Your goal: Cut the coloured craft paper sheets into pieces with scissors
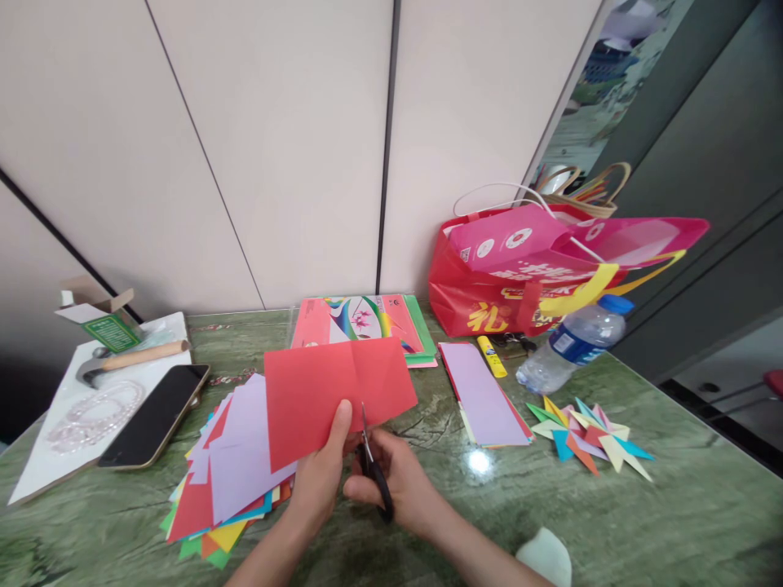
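My left hand (324,465) grips a red sheet of paper (324,391) by its lower edge, thumb on top. A crease runs down the sheet right of its middle. Black-handled scissors (374,473) are in my right hand (400,477), their blades pointing up at the paper's lower edge near the crease. One blade shows over the red surface; the other is hidden. Just left of the sheet lies a fanned pile of coloured paper (238,489), lilac on top. To the right is a stack of narrow paper strips (486,399), also lilac on top.
Folded paper pieces (593,436) lie at the right, near a plastic bottle (572,346), a yellow glue stick (492,357) and a red bag (483,285). A paper pack (360,318) is behind. At left are a phone (156,416), a hammer (134,359) and a small box (107,326).
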Demonstrator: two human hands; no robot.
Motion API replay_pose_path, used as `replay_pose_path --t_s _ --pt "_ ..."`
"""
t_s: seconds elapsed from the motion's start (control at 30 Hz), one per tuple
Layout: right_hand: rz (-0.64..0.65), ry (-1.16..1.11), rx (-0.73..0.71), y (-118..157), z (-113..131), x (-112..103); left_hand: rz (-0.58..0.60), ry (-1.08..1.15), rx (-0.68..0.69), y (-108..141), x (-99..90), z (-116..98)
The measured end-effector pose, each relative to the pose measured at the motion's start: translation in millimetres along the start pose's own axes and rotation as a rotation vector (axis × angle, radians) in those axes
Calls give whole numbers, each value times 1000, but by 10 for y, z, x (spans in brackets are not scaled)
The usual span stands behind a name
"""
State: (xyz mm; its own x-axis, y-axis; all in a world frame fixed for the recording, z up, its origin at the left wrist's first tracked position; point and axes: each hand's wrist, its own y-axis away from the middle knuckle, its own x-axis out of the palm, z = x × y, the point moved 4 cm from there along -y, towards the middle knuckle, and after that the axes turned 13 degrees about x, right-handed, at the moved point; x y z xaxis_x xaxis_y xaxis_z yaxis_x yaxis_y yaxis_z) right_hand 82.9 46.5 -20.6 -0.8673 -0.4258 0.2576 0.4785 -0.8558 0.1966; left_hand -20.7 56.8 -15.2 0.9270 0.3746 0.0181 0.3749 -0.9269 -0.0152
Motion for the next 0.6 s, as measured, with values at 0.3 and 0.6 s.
replay_pose_path --t_s 0.3,0.6 --pt "8 -56 -31 2 -11 -10 47 -7 42 -1 -18 79" --pt "18 -18 -42 11 26 -2 -4 -32 35 -2 -44 78"
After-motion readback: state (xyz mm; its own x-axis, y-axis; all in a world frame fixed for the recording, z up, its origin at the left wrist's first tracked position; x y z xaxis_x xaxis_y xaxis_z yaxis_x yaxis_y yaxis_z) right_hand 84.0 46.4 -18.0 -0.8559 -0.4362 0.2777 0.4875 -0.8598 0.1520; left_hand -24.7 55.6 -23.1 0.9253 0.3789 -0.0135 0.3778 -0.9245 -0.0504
